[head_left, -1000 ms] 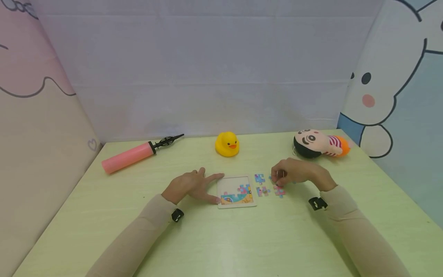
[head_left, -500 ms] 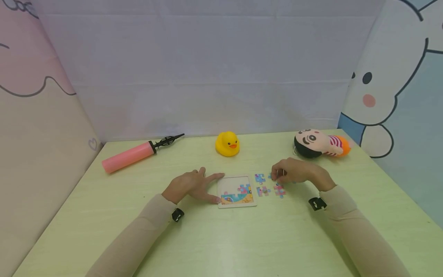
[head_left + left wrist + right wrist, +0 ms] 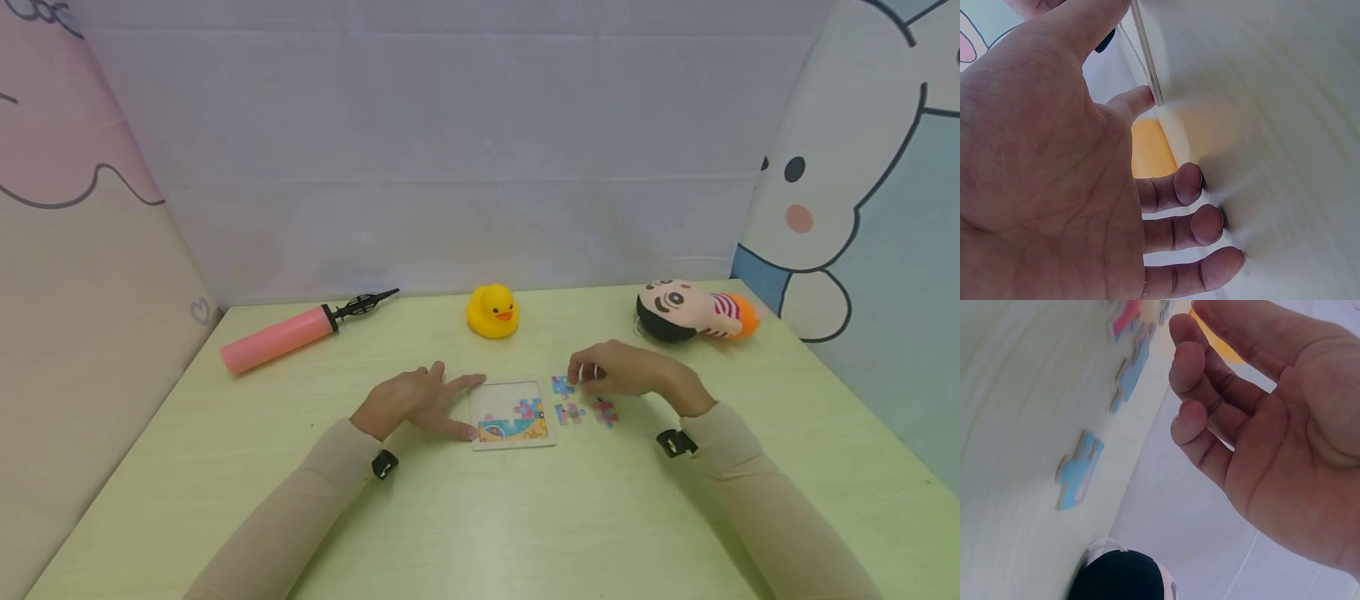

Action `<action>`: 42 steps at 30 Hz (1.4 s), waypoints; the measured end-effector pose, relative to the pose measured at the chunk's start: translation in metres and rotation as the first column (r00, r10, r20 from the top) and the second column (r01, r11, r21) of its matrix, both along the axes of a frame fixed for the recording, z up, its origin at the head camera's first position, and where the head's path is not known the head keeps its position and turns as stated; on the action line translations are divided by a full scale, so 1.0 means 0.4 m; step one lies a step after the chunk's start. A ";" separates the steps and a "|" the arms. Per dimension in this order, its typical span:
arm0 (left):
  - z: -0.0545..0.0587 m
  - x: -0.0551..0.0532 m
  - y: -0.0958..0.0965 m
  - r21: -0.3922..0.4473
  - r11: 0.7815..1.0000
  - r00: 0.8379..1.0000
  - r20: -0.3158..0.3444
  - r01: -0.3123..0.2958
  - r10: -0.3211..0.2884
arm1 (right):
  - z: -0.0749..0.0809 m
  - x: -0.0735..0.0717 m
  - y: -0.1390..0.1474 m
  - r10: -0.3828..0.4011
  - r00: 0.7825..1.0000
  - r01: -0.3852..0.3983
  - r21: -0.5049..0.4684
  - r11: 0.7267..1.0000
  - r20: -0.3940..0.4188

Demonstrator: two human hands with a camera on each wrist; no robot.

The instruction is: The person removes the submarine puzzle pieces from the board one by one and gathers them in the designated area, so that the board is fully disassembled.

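Observation:
The left hand [image 3: 420, 404] lies spread, its thumb and index finger touching the left corners of a white puzzle tray [image 3: 517, 449]. Joined pieces with a beach picture [image 3: 513, 429] fill the tray's lower part. In the left wrist view, the other fingers [image 3: 1207, 224] reach down to the table. The right hand [image 3: 622, 371] hovers over loose jigsaw pieces, fingers loosely bent, index fingertip at a blue piece [image 3: 561, 387]. Nearby lie a pink-blue piece [image 3: 568, 414] and a pink piece [image 3: 606, 412]. The right wrist view shows further blue pieces [image 3: 1082, 472] lying under the hand.
A yellow rubber duck [image 3: 492, 312] sits behind the tray. At the back left lies a pink hand pump [image 3: 277, 340] with a black nozzle. A doll-shaped toy [image 3: 693, 312] rests at the back right, near the wall panel.
The right hand has shifted left, from above the pink piece toward the blue piece nearer the tray. The left hand and tray have stayed put.

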State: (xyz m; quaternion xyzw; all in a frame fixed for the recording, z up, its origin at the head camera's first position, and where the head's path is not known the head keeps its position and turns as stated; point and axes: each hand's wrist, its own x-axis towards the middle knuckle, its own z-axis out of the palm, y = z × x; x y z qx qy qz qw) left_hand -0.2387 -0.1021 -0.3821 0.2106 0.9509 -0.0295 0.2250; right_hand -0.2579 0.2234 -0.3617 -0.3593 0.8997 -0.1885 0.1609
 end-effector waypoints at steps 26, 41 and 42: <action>0.008 0.003 0.000 0.006 1.000 1.000 -0.003 -0.011 0.011 | -0.003 0.009 -0.124 0.049 0.996 -0.050 0.008 0.999 0.072; 0.009 0.003 0.002 -0.004 1.000 1.000 0.005 -0.013 0.013 | -0.016 0.032 -0.164 0.046 0.981 -0.043 -0.020 0.999 0.190; 0.009 0.003 0.002 -0.004 1.000 1.000 0.005 -0.013 0.013 | -0.017 0.032 -0.166 0.055 0.982 -0.053 -0.014 0.998 0.180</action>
